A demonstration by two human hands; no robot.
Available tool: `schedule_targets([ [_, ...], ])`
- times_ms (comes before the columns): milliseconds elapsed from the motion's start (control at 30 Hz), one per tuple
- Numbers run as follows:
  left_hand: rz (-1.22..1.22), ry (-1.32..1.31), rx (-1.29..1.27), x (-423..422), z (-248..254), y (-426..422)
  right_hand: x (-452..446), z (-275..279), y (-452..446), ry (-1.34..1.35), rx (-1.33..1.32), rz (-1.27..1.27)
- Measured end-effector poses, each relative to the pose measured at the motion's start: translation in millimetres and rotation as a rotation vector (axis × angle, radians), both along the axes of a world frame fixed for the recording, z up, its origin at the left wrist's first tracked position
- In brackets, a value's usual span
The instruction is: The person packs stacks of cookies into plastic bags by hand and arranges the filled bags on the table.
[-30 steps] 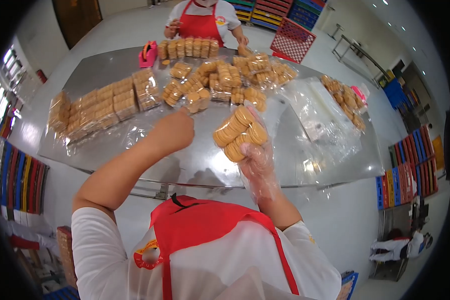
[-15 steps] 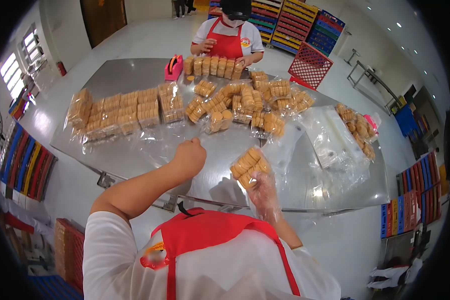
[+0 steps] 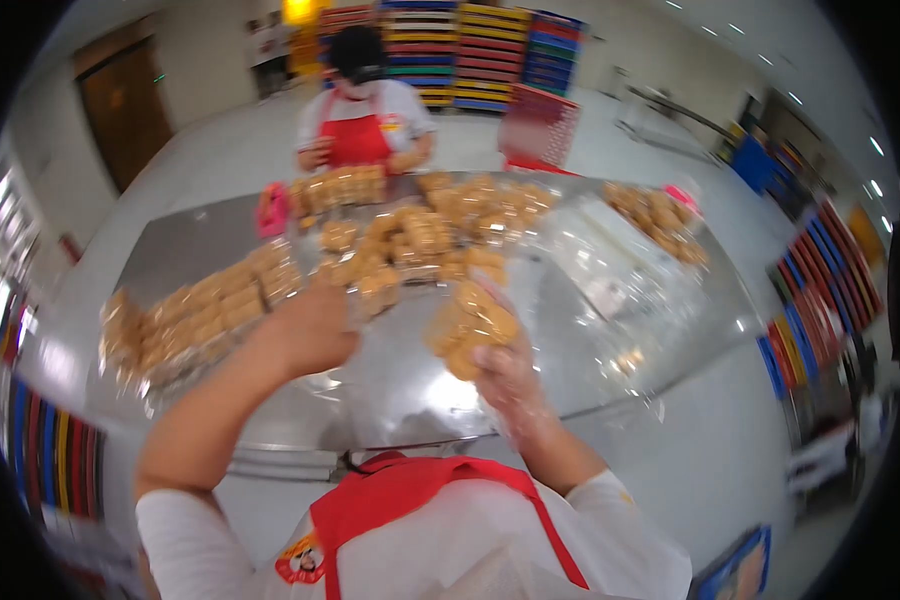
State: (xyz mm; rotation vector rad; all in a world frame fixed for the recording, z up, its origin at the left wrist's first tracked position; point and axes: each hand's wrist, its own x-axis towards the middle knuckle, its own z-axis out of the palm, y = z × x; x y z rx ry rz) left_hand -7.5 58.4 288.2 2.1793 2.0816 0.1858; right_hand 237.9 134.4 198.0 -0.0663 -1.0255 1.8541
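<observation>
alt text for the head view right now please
A plastic-covered right hand holds a bundle of round biscuits over a metal table; the left hand, blurred, is also over it. Clear-wrapped biscuit packs lie across the table, and a co-worker in a red apron stands opposite.

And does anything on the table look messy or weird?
A little: the middle pile of biscuit packs looks jumbled, with packs lying at different angles, while the rows of biscuit packs on the left look neat. I can't see any spill, but the picture is blurry.
</observation>
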Motion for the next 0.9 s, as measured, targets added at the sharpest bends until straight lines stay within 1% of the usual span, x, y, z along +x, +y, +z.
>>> schedule_targets([
  [67,0.023,-0.130,-0.032,11,42,-7,5,21,0,0.002,0.066,-0.058],
  [133,-0.057,-0.131,0.034,5,53,1,12,36,-8,0.002,0.081,-0.085],
  [167,-0.039,-0.191,0.033,10,64,2,18,41,-13,0.001,0.071,-0.071],
  [200,0.003,-0.248,0.032,14,68,1,26,45,-19,0.005,0.061,-0.093],
  [300,0.005,-0.327,0.146,29,72,9,28,63,-27,0.031,0.075,-0.088],
  [367,-0.055,-0.246,0.153,46,71,13,36,81,-35,0.026,0.111,-0.123],
  [400,-0.091,-0.206,0.155,54,70,17,40,92,-39,-0.046,0.239,-0.175],
  [467,-0.325,-0.230,0.291,66,57,25,47,107,-45,-0.194,0.481,-0.275],
  [500,-0.440,-0.243,0.354,71,52,26,46,109,-44,-0.229,0.595,-0.365],
  [567,-0.514,-0.282,0.287,82,59,31,42,112,-42,-0.300,0.821,-0.538],
  [600,-0.550,-0.299,0.257,85,62,33,43,113,-44,-0.304,0.800,-0.531],
  [667,-0.502,-0.323,0.288,88,50,40,45,115,-45,-0.308,0.766,-0.513],
  [767,-0.503,-0.407,0.265,90,36,49,53,117,-51,-0.317,0.621,-0.454],
  [800,-0.515,-0.441,0.242,91,35,50,51,117,-54,-0.259,0.540,-0.413],
  [900,-0.531,-0.394,0.207,100,49,44,42,121,-63,-0.068,0.302,-0.280],
])
